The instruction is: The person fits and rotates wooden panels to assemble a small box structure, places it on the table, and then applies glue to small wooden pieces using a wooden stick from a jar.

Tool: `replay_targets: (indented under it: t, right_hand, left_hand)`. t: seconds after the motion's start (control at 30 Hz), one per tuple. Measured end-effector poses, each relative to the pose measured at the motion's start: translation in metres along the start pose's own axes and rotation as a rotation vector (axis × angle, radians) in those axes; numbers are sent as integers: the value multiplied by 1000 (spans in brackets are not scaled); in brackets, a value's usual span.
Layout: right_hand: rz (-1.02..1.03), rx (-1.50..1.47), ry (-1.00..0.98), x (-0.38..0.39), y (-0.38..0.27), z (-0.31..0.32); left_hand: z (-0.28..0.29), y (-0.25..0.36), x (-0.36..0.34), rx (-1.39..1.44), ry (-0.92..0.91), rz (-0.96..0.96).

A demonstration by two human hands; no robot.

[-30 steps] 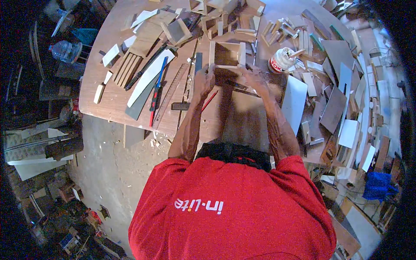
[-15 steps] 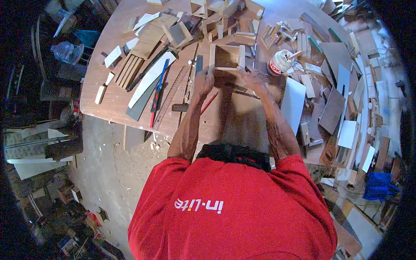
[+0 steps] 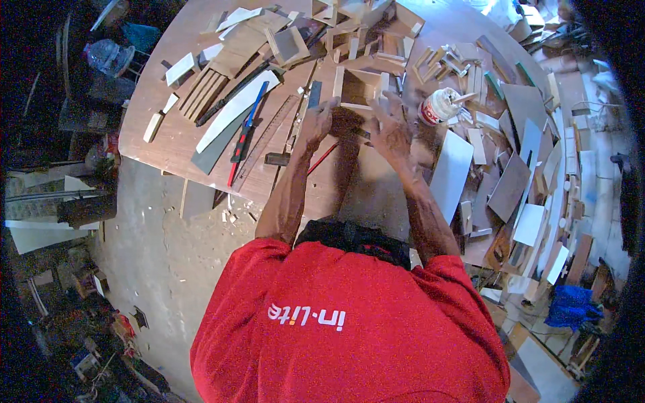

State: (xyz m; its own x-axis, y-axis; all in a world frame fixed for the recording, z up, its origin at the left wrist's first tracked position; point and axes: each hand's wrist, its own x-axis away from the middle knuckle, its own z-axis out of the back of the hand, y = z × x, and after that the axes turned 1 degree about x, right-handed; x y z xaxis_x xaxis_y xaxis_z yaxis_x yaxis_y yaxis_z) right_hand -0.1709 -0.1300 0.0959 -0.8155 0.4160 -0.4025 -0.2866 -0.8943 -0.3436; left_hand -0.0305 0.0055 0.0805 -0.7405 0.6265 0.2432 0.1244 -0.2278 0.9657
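A small open wooden box (image 3: 338,86) stands on the brown table, its open side up. My left hand (image 3: 316,124) is closed at its near left corner, the fingertips against the frame. My right hand (image 3: 391,127) is at the near right corner, its fingers raised and smeared by motion, so its hold is unclear. Left of my left hand lie a combination or try square (image 3: 277,158), a clear ruler (image 3: 269,138) and a blue, black and red handsaw-like tool (image 3: 246,134). Between my forearms is a red pencil (image 3: 323,158). A white glue tub (image 3: 438,106) stands right of my right hand.
Several small wooden frames (image 3: 346,40) are heaped beyond the box. Slats (image 3: 201,97) and a long white strip (image 3: 235,111) lie to the left. White and brown panels (image 3: 451,168) crowd the right side. The table's front edge (image 3: 201,184) runs along the left, above the floor.
My right hand has shifted up and inward along the right side of the box, its fingers lifting. My left hand stays at the left corner. The whole view has shifted slightly.
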Motion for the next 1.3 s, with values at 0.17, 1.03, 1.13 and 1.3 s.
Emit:
replay_targets:
  t: [0.17, 1.03, 1.13, 1.3]
  right_hand:
    - [-32, -15, 23, 10, -20, -3]
    - [-119, -196, -47, 61, 60, -81]
    - [180, -178, 181, 61, 47, -69]
    - [-472, -436, -133, 37, 38, -45]
  left_hand:
    - [5, -21, -10, 2, 10, -74]
    - [9, -38, -18, 15, -54, -204]
    - [14, -54, -28, -128, -72, -182]
    - [3, -51, -24, 86, 61, -147]
